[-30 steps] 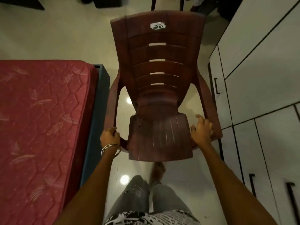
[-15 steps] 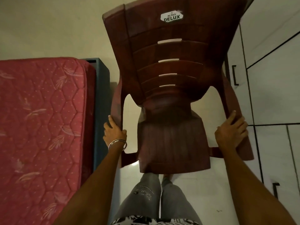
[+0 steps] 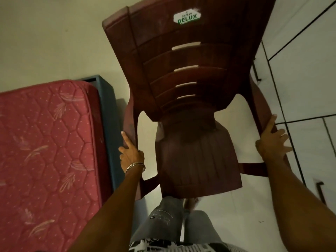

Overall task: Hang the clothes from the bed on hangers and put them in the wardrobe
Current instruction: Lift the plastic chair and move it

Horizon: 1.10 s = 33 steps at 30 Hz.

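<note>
Fingers (image 3: 271, 123) half hidden behind chair (image 3: 183, 99) armrests.

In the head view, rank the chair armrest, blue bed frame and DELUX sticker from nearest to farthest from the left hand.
From the left hand:
1. Chair armrest, in its grip.
2. Blue bed frame, just to its left.
3. DELUX sticker, high on the chair back.

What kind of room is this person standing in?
Most likely a bedroom: a bed with a pink quilted mattress stands on one side, white wardrobe doors on the other, and both hands hold a plastic chair between them.
</note>
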### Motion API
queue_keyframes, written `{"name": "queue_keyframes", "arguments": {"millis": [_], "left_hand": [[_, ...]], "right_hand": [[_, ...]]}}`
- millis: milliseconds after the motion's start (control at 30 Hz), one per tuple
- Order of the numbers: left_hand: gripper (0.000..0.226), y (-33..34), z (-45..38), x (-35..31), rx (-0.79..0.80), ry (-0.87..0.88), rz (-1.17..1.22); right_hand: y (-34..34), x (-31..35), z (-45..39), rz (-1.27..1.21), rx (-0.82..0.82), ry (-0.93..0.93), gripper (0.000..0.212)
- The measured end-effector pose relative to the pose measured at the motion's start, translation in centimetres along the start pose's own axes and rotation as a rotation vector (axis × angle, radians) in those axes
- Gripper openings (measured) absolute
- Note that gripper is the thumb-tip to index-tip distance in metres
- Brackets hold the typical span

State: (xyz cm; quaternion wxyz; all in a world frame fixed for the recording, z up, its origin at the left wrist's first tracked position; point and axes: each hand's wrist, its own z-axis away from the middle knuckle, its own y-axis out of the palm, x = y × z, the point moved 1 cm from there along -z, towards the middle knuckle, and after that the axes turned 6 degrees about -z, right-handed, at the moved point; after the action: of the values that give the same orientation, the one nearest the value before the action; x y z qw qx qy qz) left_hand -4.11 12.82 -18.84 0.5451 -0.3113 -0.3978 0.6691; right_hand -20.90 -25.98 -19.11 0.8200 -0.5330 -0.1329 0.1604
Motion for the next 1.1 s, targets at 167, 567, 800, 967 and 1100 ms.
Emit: {"name": "queue_keyframes", "arguments": {"millis": [167,567,800,967,1100], "left_hand": [[0.104,-1.9,0.0,0.4,-0.058,0.099,-0.007],[0.104,-5.3,6.3,-4.7,-0.151,0.610,-0.077],[0.103,-3.6,14.8,-8.1,-0.159,1.023,-0.226],[0.101,-1.3,22.3,-9.9,-0.148,1.260,-0.341],[0.099,1.8,28.3,-9.9,-0.087,1.398,-0.427]], "right_hand": [[-0.2,-2.2,4.1,-0.088,-0.022,0.032,0.110],[-0.3,-15.1,20.5,-0.320,-0.189,0.338,0.111],[4.0,-22.4,37.2,-0.523,-0.291,0.749,0.110],[6.3,-25.1,47.6,-0.609,-0.360,0.980,0.107],[8.5,-26.9,55.1,-0.664,-0.388,1.169,0.107]]}}
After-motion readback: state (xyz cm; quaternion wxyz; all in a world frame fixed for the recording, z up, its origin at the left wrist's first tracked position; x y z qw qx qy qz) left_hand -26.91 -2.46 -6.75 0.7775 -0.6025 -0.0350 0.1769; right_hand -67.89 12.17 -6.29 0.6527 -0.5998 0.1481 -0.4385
